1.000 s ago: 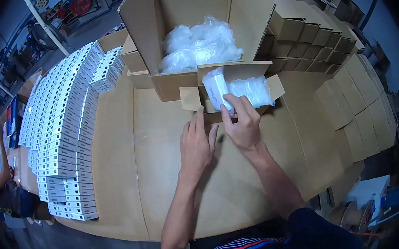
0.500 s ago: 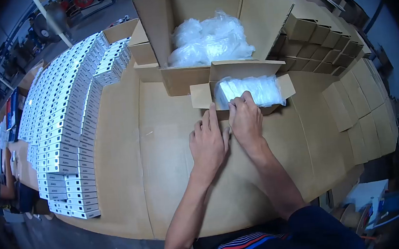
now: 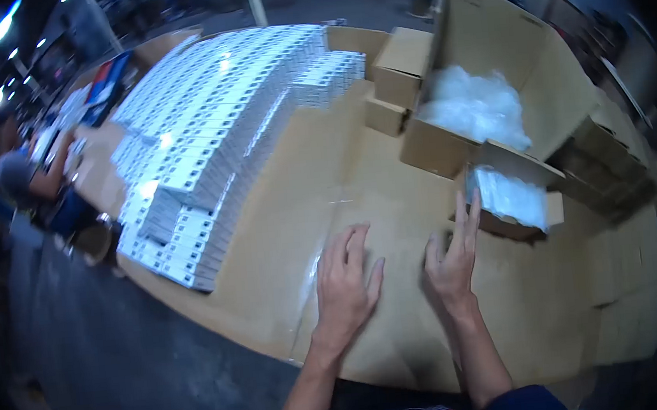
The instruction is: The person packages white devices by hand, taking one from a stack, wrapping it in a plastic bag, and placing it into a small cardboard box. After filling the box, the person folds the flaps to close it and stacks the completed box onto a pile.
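My left hand (image 3: 343, 286) is over the cardboard-covered table (image 3: 374, 193), fingers apart and holding nothing. To its right, my right hand (image 3: 455, 260) has its fingers stretched out, their tips by the near left side of a small open carton (image 3: 502, 226). Wrapped items in clear plastic (image 3: 511, 197) fill that carton, and its flaps stand open. Behind it a large open box (image 3: 437, 147) holds a heap of clear plastic bags (image 3: 476, 106). On the left, many small white boxes (image 3: 218, 109) are stacked in rows.
Closed brown cartons (image 3: 402, 58) stand left of the large box. More brown cartons (image 3: 603, 169) are stacked at the right. A person (image 3: 37, 180) is at the far left beside another work surface, with blue and red items (image 3: 107, 88) near them.
The view has swung left, so the boxes appear further right. My right hand has come off the plastic in the small carton and opened. My left hand has moved away from the carton.
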A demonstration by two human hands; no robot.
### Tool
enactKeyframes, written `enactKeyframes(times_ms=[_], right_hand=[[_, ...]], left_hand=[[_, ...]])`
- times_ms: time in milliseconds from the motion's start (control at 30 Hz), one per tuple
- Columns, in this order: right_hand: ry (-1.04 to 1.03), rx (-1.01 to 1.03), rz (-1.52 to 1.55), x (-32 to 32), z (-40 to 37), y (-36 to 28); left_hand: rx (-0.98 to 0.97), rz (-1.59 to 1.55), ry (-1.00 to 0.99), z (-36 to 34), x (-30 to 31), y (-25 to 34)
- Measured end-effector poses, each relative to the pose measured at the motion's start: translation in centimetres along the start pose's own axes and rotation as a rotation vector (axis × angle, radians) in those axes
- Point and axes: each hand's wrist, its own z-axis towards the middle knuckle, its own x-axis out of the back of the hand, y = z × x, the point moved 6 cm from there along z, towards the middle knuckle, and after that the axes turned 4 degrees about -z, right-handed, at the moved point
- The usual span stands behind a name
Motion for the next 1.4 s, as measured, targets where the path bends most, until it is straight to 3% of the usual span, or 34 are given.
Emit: enactKeyframes(times_ms=[233,333,533,667,1067,1167,1300,1333,1400], right_hand=[[-0.483,0.622,0.016,-8.2,2.9,-12.3],[-0.531,0.808,0.052,-12.2,4.7,-17.3],[-0.434,0.938,0.103,-18.2,8.2,-23.8],[-0.448,0.952,-0.003,-20.9,8.8,-24.2],[-0.506,0.892,-0.106,-19.2,8.6,-26.0],[-0.482,0.888,0.024,-18.6,8.5,-25.5],[-0.539,0.622,0.332,-14.5,7.8,-22.9],[-0.638,0.515,0.415,-13.0,7.2,-21.6],[-1.032,0.141,0.849,-11.5,5.4,-18.7]], left_hand=[[0.056,0.281,0.425,0.6,12.6,-7.3],[0.034,0.428,0.495,1.8,16.0,-9.5],[0.033,0.61,0.375,4.1,18.9,-12.5],[-0.006,0.543,0.405,3.5,19.6,-13.7],[-0.073,0.624,0.512,0.5,19.9,-12.2],[-0.081,0.598,0.537,-0.8,19.8,-10.3],[-0.155,0.478,0.581,-2.5,17.9,-7.8],[-0.193,0.419,0.579,-2.6,16.7,-6.9],[-0.261,0.277,0.515,-2.4,14.5,-5.7]])
